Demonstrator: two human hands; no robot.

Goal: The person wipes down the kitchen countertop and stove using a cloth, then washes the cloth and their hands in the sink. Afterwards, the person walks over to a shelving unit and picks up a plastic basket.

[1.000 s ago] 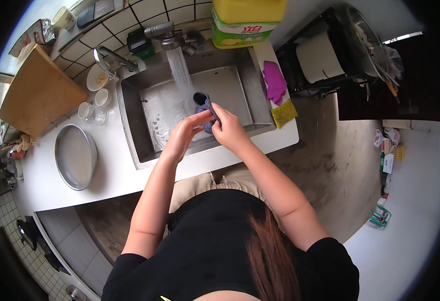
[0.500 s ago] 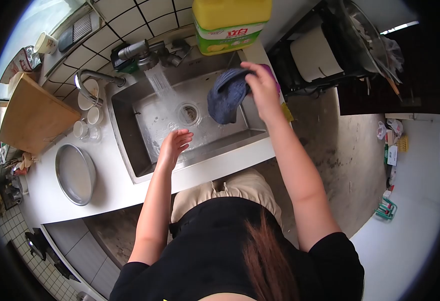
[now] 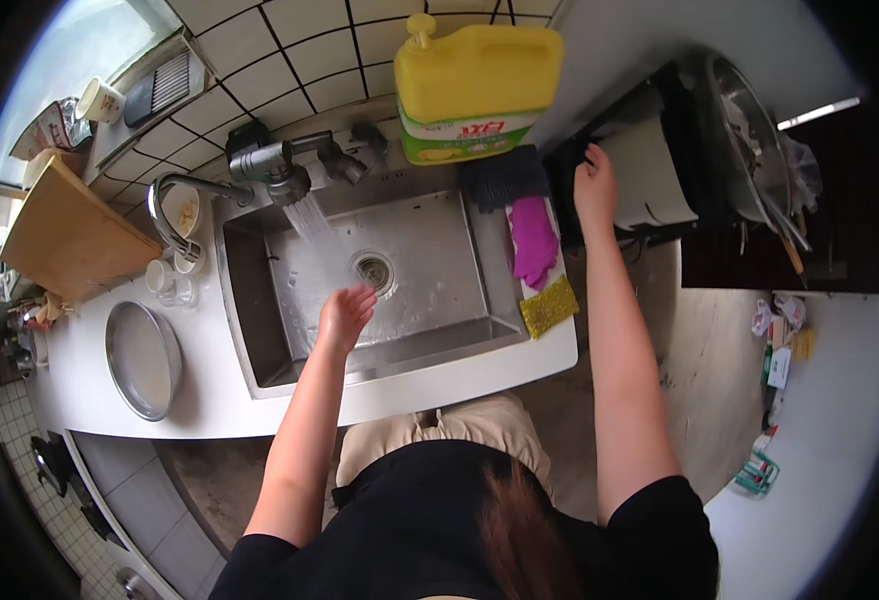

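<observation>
My left hand (image 3: 344, 312) is held open inside the steel sink (image 3: 259, 340), under the stream of water running from the faucet (image 3: 277, 165). My right hand (image 3: 595, 187) reaches far right past the sink's edge, with its fingers on the dark frame of a rack (image 3: 649, 150); whether it grips anything I cannot tell. The dark blue cloth (image 3: 504, 176) lies on the counter at the sink's back right corner, below a big yellow detergent jug (image 3: 477, 82). A magenta cloth (image 3: 533, 240) and a yellow scouring pad (image 3: 547, 306) lie beside it.
A round metal pan (image 3: 142, 358) sits on the white counter left of the sink, with small cups (image 3: 164, 280) and a wooden cutting board (image 3: 64, 235) behind it. A second curved tap (image 3: 164, 205) stands at the sink's left corner. Bags lie on the floor at right.
My right hand carried the dark blue cloth from under the water to the sink's back right corner, let it go and reached on to the rack. My left hand stayed under the stream.
</observation>
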